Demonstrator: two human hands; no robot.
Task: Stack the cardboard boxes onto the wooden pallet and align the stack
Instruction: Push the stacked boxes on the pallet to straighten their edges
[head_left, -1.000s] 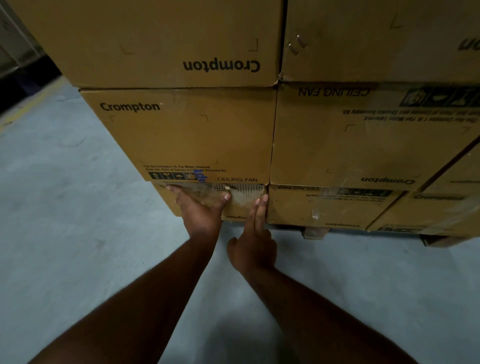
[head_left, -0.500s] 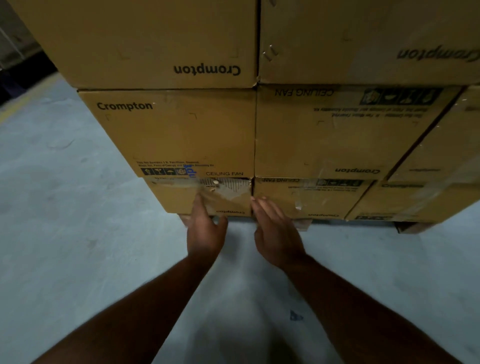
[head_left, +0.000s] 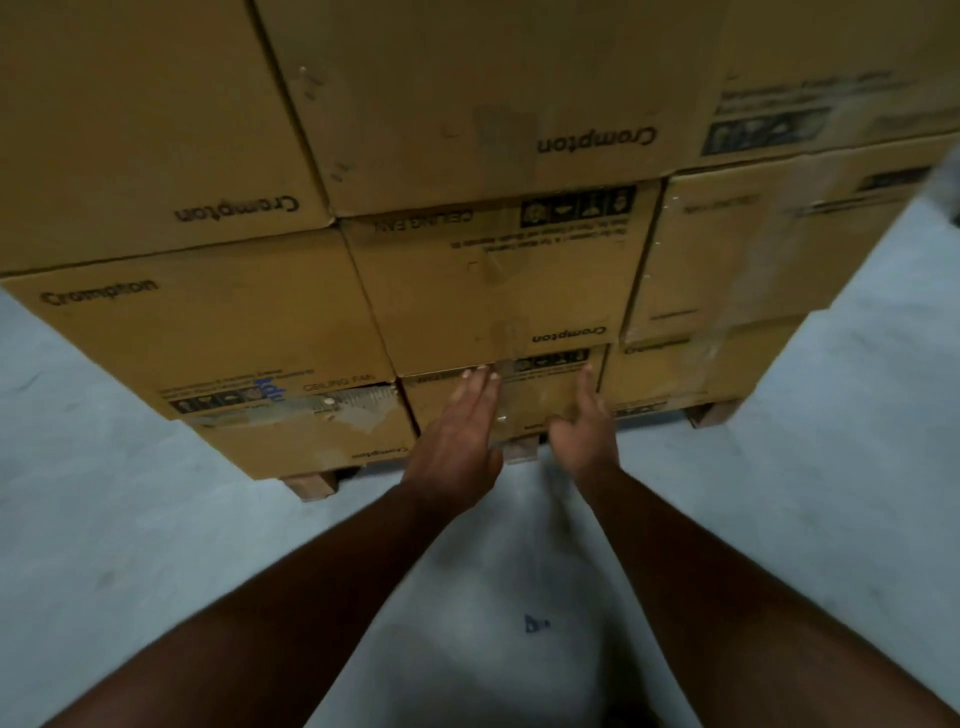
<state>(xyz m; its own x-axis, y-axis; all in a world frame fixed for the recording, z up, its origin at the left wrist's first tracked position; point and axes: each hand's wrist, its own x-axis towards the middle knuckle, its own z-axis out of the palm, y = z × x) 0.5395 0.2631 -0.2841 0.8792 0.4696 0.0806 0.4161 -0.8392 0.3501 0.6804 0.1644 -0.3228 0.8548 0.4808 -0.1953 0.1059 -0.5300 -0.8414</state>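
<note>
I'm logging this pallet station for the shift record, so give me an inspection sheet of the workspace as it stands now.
Surface: grey concrete floor, small dark mark.
Job's things: cardboard boxes stacked in tiers on wooden pallet; bottom middle box under both hands.
Clutter: nothing seen.
Grippers: left hand flat on that box, fingers straight; right hand against it, fingers extended.
Cables: nothing seen.
Surroundings: clear tape torn on bottom left box.

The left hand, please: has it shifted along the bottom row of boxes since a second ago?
Yes. The left hand has moved rightward, off the torn-tape bottom box and onto the next bottom box.
</note>
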